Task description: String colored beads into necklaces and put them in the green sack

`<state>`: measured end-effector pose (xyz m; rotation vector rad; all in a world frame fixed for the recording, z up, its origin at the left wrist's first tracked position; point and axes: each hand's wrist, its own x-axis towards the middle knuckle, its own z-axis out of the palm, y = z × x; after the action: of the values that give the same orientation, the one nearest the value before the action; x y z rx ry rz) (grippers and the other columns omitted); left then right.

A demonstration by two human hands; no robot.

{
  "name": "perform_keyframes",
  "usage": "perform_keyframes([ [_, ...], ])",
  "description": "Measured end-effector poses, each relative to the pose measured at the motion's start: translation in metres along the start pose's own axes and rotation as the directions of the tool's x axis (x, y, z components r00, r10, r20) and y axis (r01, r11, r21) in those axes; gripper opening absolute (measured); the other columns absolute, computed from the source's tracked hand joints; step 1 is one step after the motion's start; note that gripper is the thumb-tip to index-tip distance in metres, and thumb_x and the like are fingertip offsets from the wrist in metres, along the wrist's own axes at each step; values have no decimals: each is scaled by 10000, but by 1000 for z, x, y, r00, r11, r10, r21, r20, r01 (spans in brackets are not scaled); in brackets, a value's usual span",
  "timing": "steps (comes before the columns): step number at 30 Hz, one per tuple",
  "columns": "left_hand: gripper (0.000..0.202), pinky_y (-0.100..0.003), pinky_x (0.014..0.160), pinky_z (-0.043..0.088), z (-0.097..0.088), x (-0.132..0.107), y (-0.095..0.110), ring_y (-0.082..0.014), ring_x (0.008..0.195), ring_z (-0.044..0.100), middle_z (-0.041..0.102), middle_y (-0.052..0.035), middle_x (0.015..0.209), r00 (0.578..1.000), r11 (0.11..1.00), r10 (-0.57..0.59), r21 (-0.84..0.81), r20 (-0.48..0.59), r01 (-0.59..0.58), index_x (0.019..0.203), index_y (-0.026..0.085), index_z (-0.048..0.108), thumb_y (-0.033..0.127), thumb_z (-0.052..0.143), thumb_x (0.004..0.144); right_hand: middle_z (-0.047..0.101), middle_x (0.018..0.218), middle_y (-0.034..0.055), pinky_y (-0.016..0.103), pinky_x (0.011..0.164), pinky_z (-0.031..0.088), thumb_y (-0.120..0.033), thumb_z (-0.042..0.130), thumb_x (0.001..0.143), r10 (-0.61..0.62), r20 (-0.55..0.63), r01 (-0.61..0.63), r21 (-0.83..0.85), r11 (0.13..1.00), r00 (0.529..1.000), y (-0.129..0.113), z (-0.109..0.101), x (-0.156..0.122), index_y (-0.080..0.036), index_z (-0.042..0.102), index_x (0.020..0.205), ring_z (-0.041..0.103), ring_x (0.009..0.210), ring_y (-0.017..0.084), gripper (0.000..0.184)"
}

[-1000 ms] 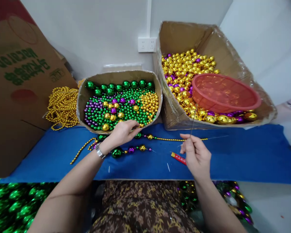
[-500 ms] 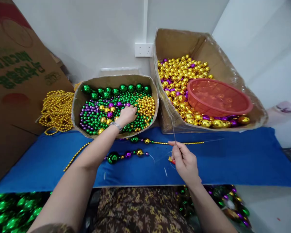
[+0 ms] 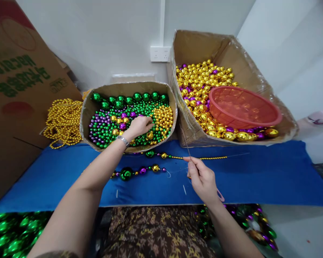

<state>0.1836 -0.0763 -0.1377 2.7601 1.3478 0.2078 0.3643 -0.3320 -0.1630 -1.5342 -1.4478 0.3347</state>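
My left hand (image 3: 140, 127), wearing a metal watch band, is in the low cardboard box (image 3: 82, 125) of loose beads. Its fingers are curled together over green and gold beads; whatever they pinch is hidden. A larger gold bead (image 3: 150, 135) lies just below the fingertips. Between thumb and forefinger, my right hand (image 3: 202, 179) pinches a long thin needle (image 3: 186, 141) that points up and left. From under that hand's wrist side sticks out a small pink loop (image 3: 220, 195). On the blue cloth lies a strung row with a big green bead (image 3: 126, 173), a purple bead and gold beads.
Behind it runs another string with a gold twisted section (image 3: 214, 157). A taller carton (image 3: 193, 132) at right holds gold and purple balls and a red basket (image 3: 243, 107). Gold bead strands (image 3: 63, 122) and a big printed carton (image 3: 18, 118) stand left. Green balls (image 3: 13, 229) sit below.
My left hand has shifted slightly left and down over the beads, uncovering a gold bead. My right hand has moved a little left, the needle tilting further left; the pink loop now shows more.
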Motion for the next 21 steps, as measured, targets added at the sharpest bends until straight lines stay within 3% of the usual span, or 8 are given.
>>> perform_keyframes([
  [2, 325, -377, 864, 471, 0, 4, -4, -271, 1004, 607, 670, -132, 1053, 988, 998, -53, 21, -145, 57, 1091, 154, 658, 328, 435, 930, 551, 524, -43, 223, 545, 489, -308, 436, 973, 2, -4, -2, -6, 1000, 1000, -1, 0, 0, -180, 639, 1053, 595, 500, 117, 253],
  [4, 359, -464, 969, 416, 2, 8, -9, -339, 1203, 487, 573, -180, 1252, 973, 992, -80, 77, -218, 99, 1195, 141, 607, 309, 450, 919, 556, 519, -42, 226, 554, 495, -308, 437, 972, 2, -5, -2, -11, 1000, 1000, -1, 0, 0, -182, 638, 1057, 595, 495, 120, 252],
  [7, 494, -597, 1025, 309, 4, 12, -21, -434, 1343, 297, 405, -188, 1443, 978, 974, -138, 158, -156, 163, 1330, 180, 514, 405, 500, 890, 557, 526, -38, 230, 573, 504, -308, 437, 972, -6, 0, 6, -18, 1000, 1000, 0, 0, 0, -183, 643, 1059, 604, 509, 124, 256],
  [9, 541, -627, 1001, 301, 4, 13, -27, -454, 1314, 326, 442, -191, 1410, 980, 963, -190, 186, -54, 196, 1350, 201, 495, 480, 489, 885, 561, 537, -34, 231, 581, 506, -311, 436, 972, -12, -2, 12, -21, 1000, 1000, 0, 1, 0, -186, 648, 1059, 613, 527, 128, 261],
  [13, 511, -526, 943, 392, 5, 7, -30, -394, 1180, 482, 577, -181, 1226, 980, 963, -192, 205, 57, 177, 1313, 189, 513, 488, 461, 902, 567, 548, -29, 225, 572, 502, -309, 431, 974, -23, -5, 23, -21, 1000, 1000, 0, 3, 0, -193, 654, 1064, 612, 533, 126, 266],
  [18, 489, -405, 915, 439, 9, -10, -20, -321, 1115, 545, 601, -155, 1189, 989, 981, -83, 183, 126, 59, 1275, 191, 549, 490, 485, 894, 598, 581, -20, 223, 571, 502, -294, 432, 975, -30, 12, 30, -12, 999, 999, -3, 5, 0, -197, 654, 1059, 608, 529, 121, 256],
  [21, 438, -350, 920, 441, 8, -19, -16, -268, 1089, 578, 649, -117, 1153, 992, 998, 16, 65, 127, -25, 1223, 200, 602, 474, 469, 908, 596, 583, -19, 229, 589, 507, -298, 430, 975, -29, 16, 29, -10, 1000, 999, -3, 5, -1, -196, 653, 1066, 617, 546, 127, 261],
])
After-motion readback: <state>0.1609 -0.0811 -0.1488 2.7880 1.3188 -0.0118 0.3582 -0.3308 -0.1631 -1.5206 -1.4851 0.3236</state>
